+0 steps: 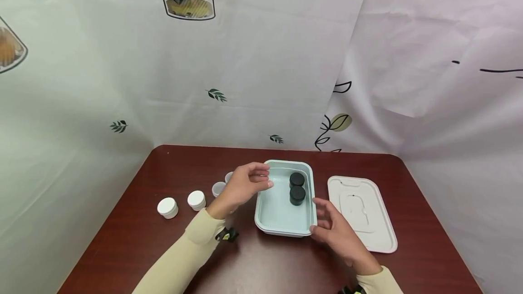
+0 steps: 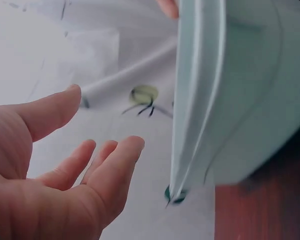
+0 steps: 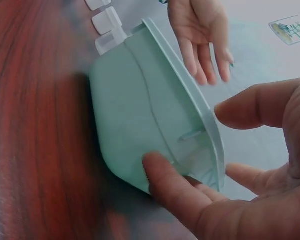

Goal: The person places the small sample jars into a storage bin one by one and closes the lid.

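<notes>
A pale green plastic container (image 1: 275,214) stands on the table, holding two black-lidded jars (image 1: 297,195) near its right wall. Over its left rim hovers my left hand (image 1: 244,186), fingers loosely extended; the left wrist view shows nothing between thumb and fingers. My right hand (image 1: 336,230) is at the container's right side, its fingers spread along the outer wall and rim. In the right wrist view one finger (image 3: 165,177) lies against or just in front of that wall, and the thumb tip is near the rim without pinching it.
A white lid (image 1: 359,212) lies on the table at the right. Two white-capped jars (image 1: 168,208) stand at the left. Two small translucent-topped jars (image 1: 218,188) are partly behind my left hand. Beyond the dark red table (image 1: 261,267) hangs a printed cloth (image 1: 261,58).
</notes>
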Tool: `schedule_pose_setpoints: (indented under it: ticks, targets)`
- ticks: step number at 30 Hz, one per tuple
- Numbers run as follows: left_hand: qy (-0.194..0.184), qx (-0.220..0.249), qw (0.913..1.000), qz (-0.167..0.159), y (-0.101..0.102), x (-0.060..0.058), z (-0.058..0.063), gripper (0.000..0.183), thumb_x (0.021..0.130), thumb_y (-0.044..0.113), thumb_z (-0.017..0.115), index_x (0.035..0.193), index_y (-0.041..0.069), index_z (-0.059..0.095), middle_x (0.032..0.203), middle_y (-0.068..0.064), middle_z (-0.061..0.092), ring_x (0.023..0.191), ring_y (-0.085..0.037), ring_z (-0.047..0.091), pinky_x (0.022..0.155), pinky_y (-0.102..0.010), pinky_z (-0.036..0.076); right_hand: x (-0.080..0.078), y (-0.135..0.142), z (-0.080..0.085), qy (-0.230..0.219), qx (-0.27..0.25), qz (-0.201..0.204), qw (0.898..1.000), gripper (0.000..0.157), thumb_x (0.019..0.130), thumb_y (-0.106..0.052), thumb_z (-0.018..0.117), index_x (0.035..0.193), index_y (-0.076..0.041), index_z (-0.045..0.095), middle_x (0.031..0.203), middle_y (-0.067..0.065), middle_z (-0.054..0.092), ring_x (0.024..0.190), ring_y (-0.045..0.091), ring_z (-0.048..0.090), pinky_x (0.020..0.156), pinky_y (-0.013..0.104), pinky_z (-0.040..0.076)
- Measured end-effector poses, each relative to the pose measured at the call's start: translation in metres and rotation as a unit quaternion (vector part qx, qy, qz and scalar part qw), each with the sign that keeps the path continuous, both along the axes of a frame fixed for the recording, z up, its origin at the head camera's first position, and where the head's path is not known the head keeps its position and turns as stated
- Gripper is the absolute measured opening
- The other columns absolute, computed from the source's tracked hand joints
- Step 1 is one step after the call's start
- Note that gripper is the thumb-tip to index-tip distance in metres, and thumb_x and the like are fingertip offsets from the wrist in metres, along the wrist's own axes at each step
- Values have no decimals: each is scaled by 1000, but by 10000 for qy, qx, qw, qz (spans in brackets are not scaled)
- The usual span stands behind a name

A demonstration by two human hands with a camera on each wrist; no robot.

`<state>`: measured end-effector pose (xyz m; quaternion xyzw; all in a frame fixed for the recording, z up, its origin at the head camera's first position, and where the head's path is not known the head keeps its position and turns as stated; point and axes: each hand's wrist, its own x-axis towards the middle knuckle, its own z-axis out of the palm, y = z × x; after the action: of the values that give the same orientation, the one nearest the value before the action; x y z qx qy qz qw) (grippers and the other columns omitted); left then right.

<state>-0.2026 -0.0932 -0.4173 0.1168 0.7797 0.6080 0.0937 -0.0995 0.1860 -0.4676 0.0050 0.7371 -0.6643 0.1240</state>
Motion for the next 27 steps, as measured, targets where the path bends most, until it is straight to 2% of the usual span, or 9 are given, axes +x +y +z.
schedule_pose_setpoints:
  ticks: [5, 9, 12, 14, 17, 21, 23, 27]
  targets:
    - [-110, 360, 9986, 362, -39, 6, 5, 48, 90, 7, 83, 136, 4, 67, 131, -22, 70, 111, -25, 75, 93, -33, 61, 2, -3, -5, -89, -316, -201, 9993, 74, 95, 5, 66, 161, -11, 36, 152, 29, 47, 122, 36, 67, 85, 39, 63]
    - [-137, 467, 9963, 711, -78, 13, 9, 51, 92, 6, 81, 140, 3, 63, 134, -25, 68, 108, -17, 74, 90, -28, 61, 3, -4, -9, -91, -530, -322, 9980, 75, 95, 5, 66, 161, -11, 36, 154, 29, 45, 123, 35, 66, 86, 41, 63]
    - [-156, 401, 9941, 999, -107, 21, 8, 54, 94, 9, 80, 144, 2, 60, 135, -23, 68, 106, -9, 73, 89, -25, 61, 4, -5, -10, -126, -632, -434, 9970, 76, 93, 6, 67, 160, -12, 38, 153, 28, 45, 122, 34, 66, 86, 40, 63]
    - [-191, 339, 9925, 1163, -124, 25, 5, 56, 95, 12, 80, 146, 1, 58, 132, -16, 69, 105, -6, 73, 89, -24, 60, 4, -4, -11, -162, -688, -509, 9962, 76, 92, 7, 67, 160, -13, 40, 153, 27, 46, 122, 34, 66, 85, 39, 63]
    - [-189, 173, 9896, 1414, -148, 31, 1, 60, 97, 17, 80, 149, 1, 56, 127, -2, 71, 104, -1, 72, 90, -20, 59, 4, -3, -10, -172, -745, -509, 9958, 76, 92, 7, 67, 160, -13, 40, 153, 27, 45, 122, 34, 65, 85, 38, 63]
    - [-96, -277, 9841, 1750, -179, 36, -5, 64, 97, 25, 80, 151, 3, 55, 122, 16, 69, 104, 7, 70, 89, -14, 56, 4, -2, -10, -124, -778, -470, 9958, 76, 92, 7, 67, 160, -11, 39, 153, 28, 45, 120, 33, 66, 84, 36, 62]
    - [-135, -534, 9798, 1924, -193, 39, -9, 66, 97, 29, 80, 153, 5, 54, 123, 20, 67, 104, 11, 68, 89, -11, 54, 4, -2, -11, -135, -807, -500, 9954, 75, 92, 7, 67, 160, -11, 40, 152, 27, 46, 120, 32, 66, 84, 36, 62]
    - [-296, -1059, 9672, 2292, -214, 47, -19, 67, 97, 35, 79, 154, 9, 54, 134, 13, 66, 103, 18, 62, 85, -6, 51, 4, -1, -11, -162, -831, -489, 9952, 76, 91, 6, 69, 160, -12, 41, 152, 26, 47, 120, 31, 67, 85, 37, 62]
